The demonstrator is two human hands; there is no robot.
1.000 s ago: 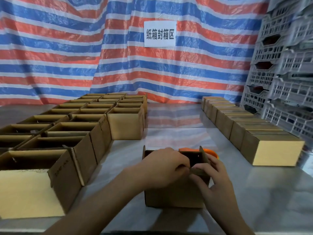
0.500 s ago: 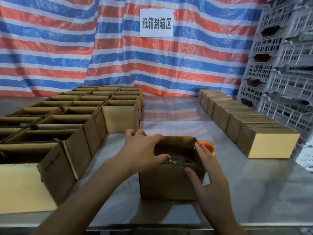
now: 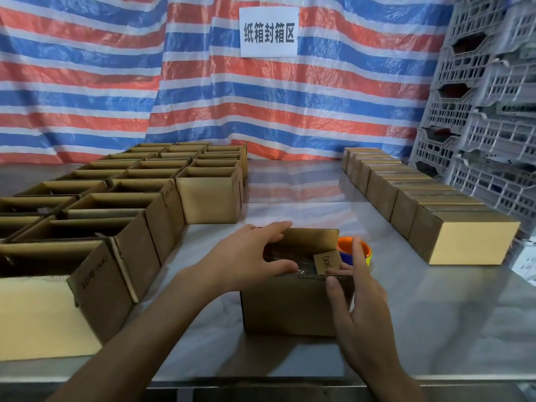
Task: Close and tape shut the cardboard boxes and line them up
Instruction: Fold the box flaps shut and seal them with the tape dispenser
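A small open cardboard box (image 3: 290, 306) stands on the metal table (image 3: 435, 314) right in front of me. My left hand (image 3: 249, 259) reaches over its left side, fingers spread across the opening and thumb at the near edge. My right hand (image 3: 359, 300) lies with straight fingers against the box's right side, where a small side flap marked "(KK)" (image 3: 327, 263) is tilted inward. The back flap stands up. An orange and blue tape dispenser (image 3: 349, 248) sits just behind the box's right corner, partly hidden by my fingers.
Several open boxes (image 3: 121, 204) stand in rows on the left. A line of closed boxes (image 3: 429, 210) runs along the right. Grey plastic crates (image 3: 487, 111) are stacked at far right. A striped tarp with a white sign (image 3: 269, 31) hangs behind.
Both hands let go of the near flaps and spread over the box. The right side flap has swung inward under my right hand. The camera view has tilted slightly.
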